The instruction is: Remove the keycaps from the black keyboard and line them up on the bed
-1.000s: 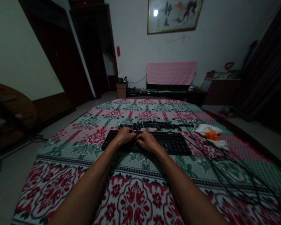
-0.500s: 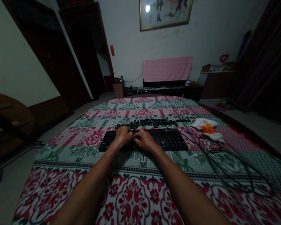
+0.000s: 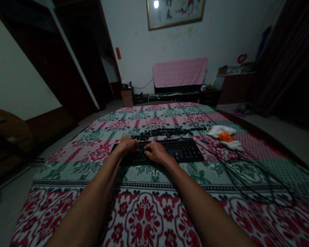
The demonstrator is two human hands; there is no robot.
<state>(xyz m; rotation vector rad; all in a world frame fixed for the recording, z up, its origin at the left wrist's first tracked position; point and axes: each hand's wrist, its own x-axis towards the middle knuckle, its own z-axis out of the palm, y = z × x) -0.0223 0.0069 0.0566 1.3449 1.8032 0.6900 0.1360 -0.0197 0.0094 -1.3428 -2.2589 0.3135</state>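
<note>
A black computer keyboard (image 3: pixel 187 153) lies flat on the patterned tablecloth in front of me. My left hand (image 3: pixel 128 144) is over its left part, fingers bent and drawn together toward the keys. Whatever those fingers hold, if anything, is too dark and small to make out. Just right of it, my right hand (image 3: pixel 156 151) rests on the middle of the keyboard. Its thumb and forefinger point left with a gap between them, and I see nothing in them. Behind the keyboard, many loose black keycaps (image 3: pixel 167 131) lie in an uneven row.
At the right lie a white cloth (image 3: pixel 218 130) with an orange patch (image 3: pixel 225 137) and a purple pen-like thing (image 3: pixel 204 141). A looped black cable (image 3: pixel 249 164) spreads over the tablecloth (image 3: pixel 144 212). Beyond the table, a pink cloth (image 3: pixel 180 72) covers a screen-like object.
My left hand has shifted left, away from my right hand, which stays over the middle of the keyboard. The whole view has moved slightly.
</note>
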